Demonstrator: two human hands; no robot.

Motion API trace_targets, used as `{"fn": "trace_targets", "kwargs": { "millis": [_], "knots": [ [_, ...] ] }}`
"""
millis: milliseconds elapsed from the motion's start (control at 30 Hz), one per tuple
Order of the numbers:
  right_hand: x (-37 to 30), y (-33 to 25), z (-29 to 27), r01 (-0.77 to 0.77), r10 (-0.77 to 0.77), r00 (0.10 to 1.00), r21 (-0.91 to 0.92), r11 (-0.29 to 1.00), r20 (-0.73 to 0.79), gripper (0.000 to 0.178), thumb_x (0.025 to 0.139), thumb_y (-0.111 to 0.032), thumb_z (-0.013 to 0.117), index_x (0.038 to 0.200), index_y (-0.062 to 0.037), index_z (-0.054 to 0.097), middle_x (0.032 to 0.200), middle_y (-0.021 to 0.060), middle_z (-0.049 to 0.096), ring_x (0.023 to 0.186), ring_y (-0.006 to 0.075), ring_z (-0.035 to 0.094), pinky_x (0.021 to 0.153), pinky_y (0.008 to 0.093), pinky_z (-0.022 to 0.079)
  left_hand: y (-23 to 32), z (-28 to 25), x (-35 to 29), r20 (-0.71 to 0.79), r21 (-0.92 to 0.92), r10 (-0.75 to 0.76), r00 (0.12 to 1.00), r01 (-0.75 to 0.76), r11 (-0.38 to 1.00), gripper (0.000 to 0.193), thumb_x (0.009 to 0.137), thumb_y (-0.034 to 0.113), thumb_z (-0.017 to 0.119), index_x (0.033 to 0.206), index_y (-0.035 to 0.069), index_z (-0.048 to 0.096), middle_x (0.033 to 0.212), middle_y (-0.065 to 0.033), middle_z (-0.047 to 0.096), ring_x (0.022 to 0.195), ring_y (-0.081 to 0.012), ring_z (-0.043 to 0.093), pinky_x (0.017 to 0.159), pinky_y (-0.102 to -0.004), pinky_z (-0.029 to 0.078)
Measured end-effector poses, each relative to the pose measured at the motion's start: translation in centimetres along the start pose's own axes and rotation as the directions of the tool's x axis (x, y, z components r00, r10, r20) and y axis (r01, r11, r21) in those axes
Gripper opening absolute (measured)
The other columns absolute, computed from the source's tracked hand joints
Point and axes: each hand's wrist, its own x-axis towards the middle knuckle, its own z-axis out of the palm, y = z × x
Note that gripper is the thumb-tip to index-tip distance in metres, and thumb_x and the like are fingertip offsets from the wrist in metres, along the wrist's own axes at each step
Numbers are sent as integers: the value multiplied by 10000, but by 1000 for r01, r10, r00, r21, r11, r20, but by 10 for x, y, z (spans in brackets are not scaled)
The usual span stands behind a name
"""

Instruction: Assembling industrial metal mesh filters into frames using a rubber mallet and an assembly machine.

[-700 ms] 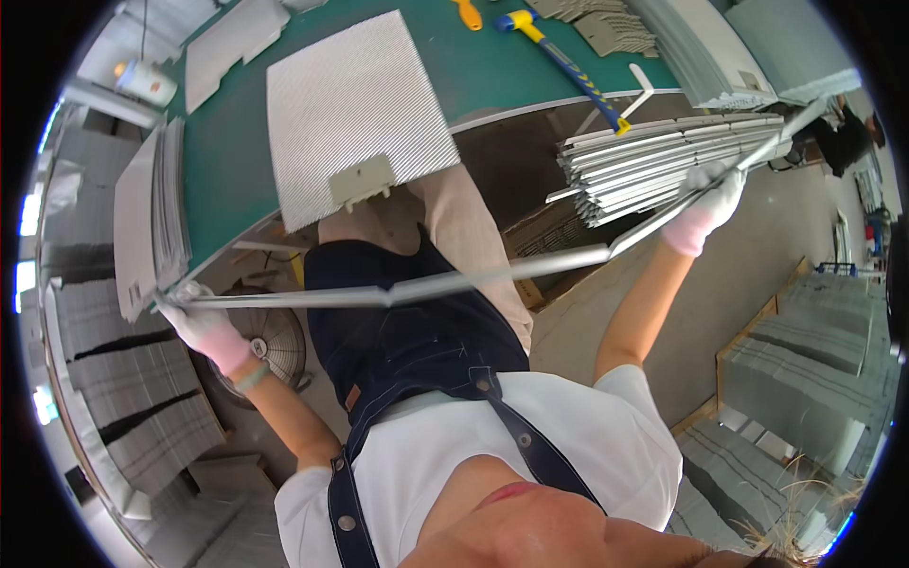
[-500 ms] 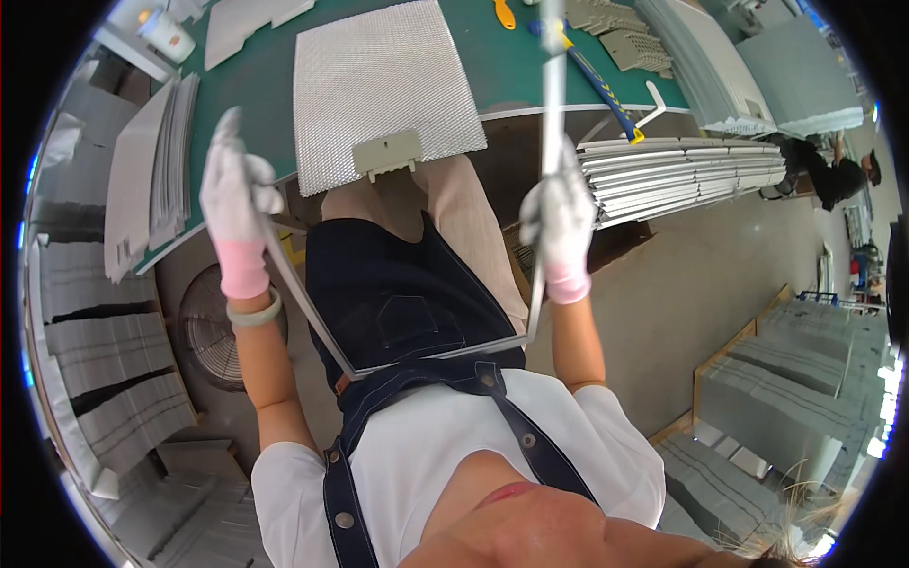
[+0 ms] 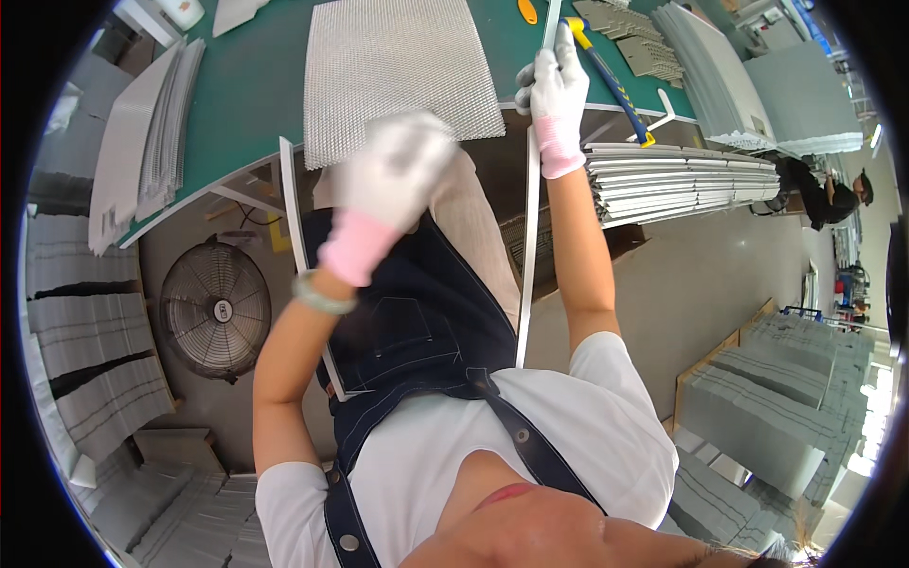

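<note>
A thin, light metal strip frame (image 3: 530, 246), bent into a U, rests against my apron. My right hand (image 3: 559, 90), in a white glove with a pink cuff, is closed around its right leg near the table edge. The left leg stands unheld at its far end. A silver mesh panel (image 3: 398, 66) lies on the green table (image 3: 256, 85), its near end overhanging the edge. Over that near end is my left hand (image 3: 393, 166), gloved alike and smeared by motion. Its fingers cannot be made out, and the small beige plate seen there earlier is hidden.
A blue-and-yellow hammer (image 3: 611, 85) lies right of my right hand, near stacked beige plates (image 3: 644, 47). White strips (image 3: 682, 185) are stacked at the right, thin panels (image 3: 151, 142) at the left. A fan (image 3: 216, 310) stands on the floor. A person (image 3: 833, 194) is far right.
My left hand has let go of the frame's left leg and moved right, over the mesh panel's near end. My right hand has slid farther up along the right leg.
</note>
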Motion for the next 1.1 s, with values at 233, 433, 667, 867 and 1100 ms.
{"fn": "trace_targets", "kwargs": {
  "millis": [233,433,667,867,1100],
  "knots": [
    [-59,42,-21,-285,283,958,35,958,46,406,924,-221,366,1273,-13,373,561,40,472,345,83,412,305,209,339,-69,106,33,108,-606,-573,812,511,610,457,708,426,668,878,10,586,746,-17,528,644,-112,492,599,-254,431],
    [-85,58,-30,-404,393,913,112,908,109,584,918,-463,289,1268,-6,385,489,20,442,317,70,357,296,201,293,-64,131,65,-186,-655,-601,777,358,665,295,665,241,728,673,-5,564,591,4,486,470,-90,397,452,-269,328],
    [-80,56,-22,-429,414,894,64,901,174,616,908,-498,280,1293,-26,365,485,7,434,330,68,365,306,204,306,-76,121,51,124,-565,-636,761,581,585,256,742,202,686,902,15,615,831,-24,607,732,-121,551,662,-243,427],
    [-74,69,-14,-160,207,965,-267,950,158,529,904,-372,391,1246,32,387,546,89,540,438,139,538,425,266,437,-75,103,22,178,-528,-582,794,576,624,323,721,216,698,895,-42,615,844,-54,598,753,-115,529,668,-244,417],
    [-72,71,-4,-80,145,980,-400,913,134,461,875,-275,439,1229,18,409,694,165,575,641,212,594,612,304,465,-84,88,1,287,-531,-561,776,617,581,461,692,289,726,916,-93,598,861,-77,604,758,-126,538,678,-256,425]
  ]
}}
